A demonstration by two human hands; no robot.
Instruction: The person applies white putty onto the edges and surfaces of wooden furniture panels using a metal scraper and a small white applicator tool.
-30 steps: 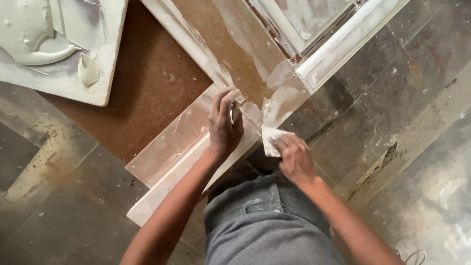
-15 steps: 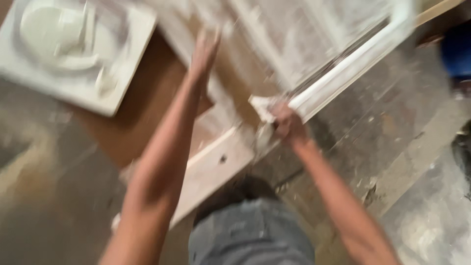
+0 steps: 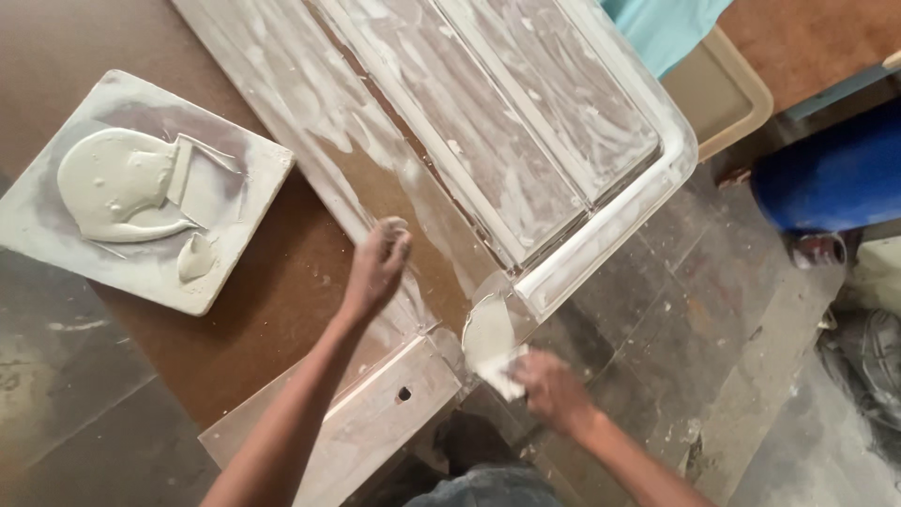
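Dusty panel (image 3: pixel 488 141) under left hand (image 3: pixel 375 268)

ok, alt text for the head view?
A person's right hand rubs a small white pad on the corner of a dusty white panel, the left hand resting on its brown face. A plaster relief tile lies left.

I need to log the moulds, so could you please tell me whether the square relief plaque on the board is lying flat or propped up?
Lying flat: the square relief plaque rests face up on the brown board, raised design upward.
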